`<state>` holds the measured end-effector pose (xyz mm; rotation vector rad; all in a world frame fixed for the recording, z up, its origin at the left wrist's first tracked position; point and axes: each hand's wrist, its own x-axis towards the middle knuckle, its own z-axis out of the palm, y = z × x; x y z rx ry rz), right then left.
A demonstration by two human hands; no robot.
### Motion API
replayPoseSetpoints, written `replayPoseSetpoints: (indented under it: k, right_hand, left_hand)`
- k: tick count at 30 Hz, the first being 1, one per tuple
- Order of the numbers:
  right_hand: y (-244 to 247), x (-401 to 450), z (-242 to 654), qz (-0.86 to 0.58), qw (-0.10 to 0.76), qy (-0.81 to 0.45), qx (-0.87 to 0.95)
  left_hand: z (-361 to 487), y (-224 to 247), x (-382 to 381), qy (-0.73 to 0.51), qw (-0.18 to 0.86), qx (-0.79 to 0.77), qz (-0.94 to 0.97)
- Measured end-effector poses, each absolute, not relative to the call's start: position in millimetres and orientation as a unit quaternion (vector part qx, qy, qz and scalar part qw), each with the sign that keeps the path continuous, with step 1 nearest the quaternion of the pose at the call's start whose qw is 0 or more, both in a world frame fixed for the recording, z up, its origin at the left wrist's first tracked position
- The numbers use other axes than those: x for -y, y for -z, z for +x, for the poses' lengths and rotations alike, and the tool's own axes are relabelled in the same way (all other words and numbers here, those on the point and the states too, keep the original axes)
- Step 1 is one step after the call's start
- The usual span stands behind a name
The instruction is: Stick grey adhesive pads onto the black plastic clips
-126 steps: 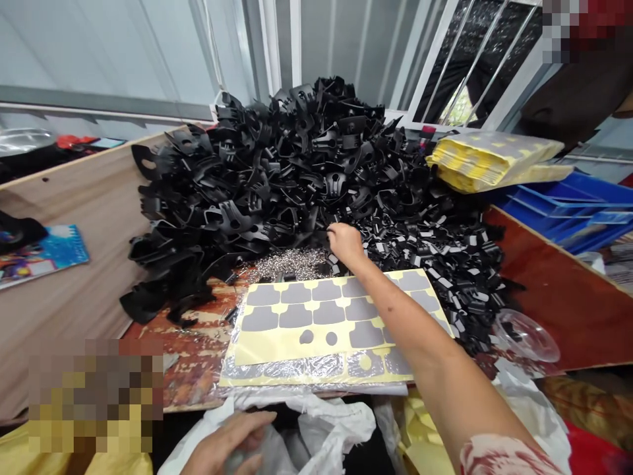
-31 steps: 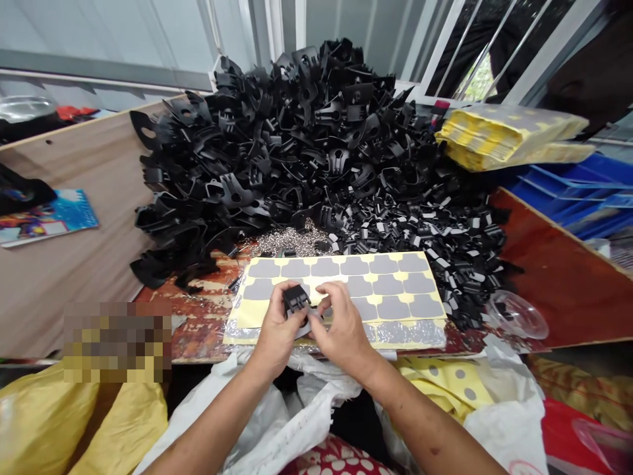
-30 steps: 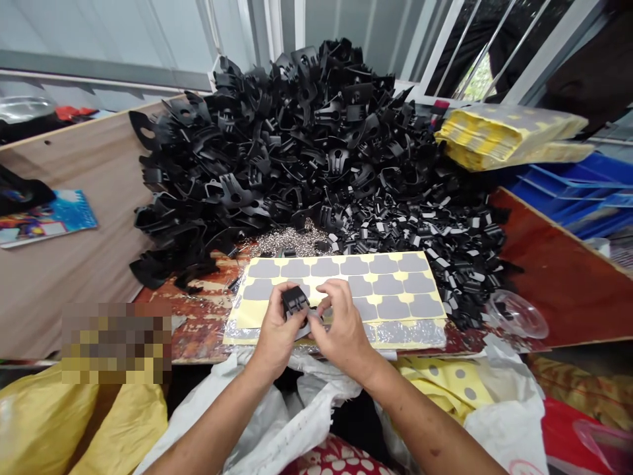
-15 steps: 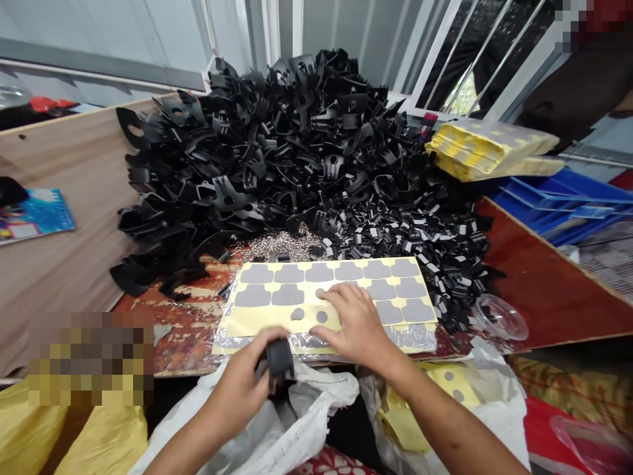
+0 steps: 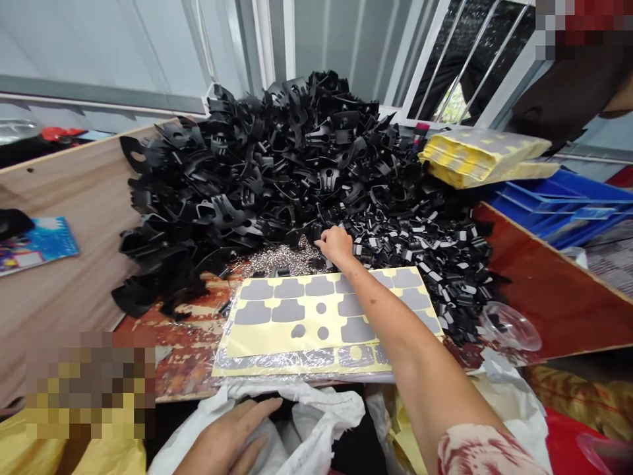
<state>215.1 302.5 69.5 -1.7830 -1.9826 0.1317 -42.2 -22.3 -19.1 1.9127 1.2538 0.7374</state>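
My right hand [image 5: 337,245] reaches over the sheet to the near edge of the heap, fingers pressed together beside the small silver metal parts [image 5: 277,258]; what they hold, if anything, is hidden. Low in the view, my left hand [image 5: 235,435] is at the mouth of a white sack [image 5: 329,402], its fingers apart and nothing seen in them. Between the hands lies a yellow sheet [image 5: 267,336] with grey stickers, on top of clear plastic. Black plastic clip pieces [image 5: 297,152] are piled behind, and small black and grey parts [image 5: 410,241] spread at the right.
A stack of yellow sticker sheets [image 5: 484,155] rests near blue trays [image 5: 558,204] at the right. A clear plastic bowl [image 5: 512,326] sits near the table's right edge. Wooden board [image 5: 74,191] borders the left. Another white sack with yellow sheets hangs below the right side.
My right hand has moved forward from the sheet to the heap. My left hand has gone down to the sack and no longer holds the black piece. The view has shifted slightly.
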Motion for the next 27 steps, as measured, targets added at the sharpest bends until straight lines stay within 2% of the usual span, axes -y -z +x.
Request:
replayPoseSetpoints:
  k: [3,6,9,11,16,19,24,27]
  right_hand:
    - [-77.5,-274.6,210.8,-0.623,0.244,-0.02,0.743]
    - [-75.0,-209.8,202.7,-0.534,0.247,0.037,0.808]
    - [-55.2,-132.6,188.4,-0.359,0.247,0.07,0.898]
    - [-39.9,-97.7,183.5,-0.315,0.28,0.019,0.907]
    - [-22.8,-96.5,203.2,-0.399,0.393,-0.28,0.78]
    - [-14.9,-114.7,210.5,-0.469,0.417,-0.307,0.715]
    - [2.1,-118.6,197.0,-0.476,0.4,-0.271,0.735]
    - [-0.9,-117.4,198.4,-0.48,0.402,-0.364,0.689]
  left_hand:
    - [-32.6,-5.6,7.9,-0.368,0.474,-0.521,0.607]
    - [-11.2,-36.4,-13.6,-0.476,0.573,-0.534,0.4]
    - [17.4,-56.3,-34.7,-0.566,0.604,-0.481,0.288]
    - [30.5,-56.5,-46.5,-0.599,0.596,-0.465,0.265]
    - [19.0,-39.0,-79.6,-0.634,0.532,-0.497,0.262]
    - [0.4,-38.0,-101.6,-0.639,0.541,-0.493,0.237]
    - [-10.3,-31.6,-121.4,-0.59,0.612,-0.497,0.174]
    - [-11.1,-22.8,-122.8,-0.594,0.618,-0.493,0.149]
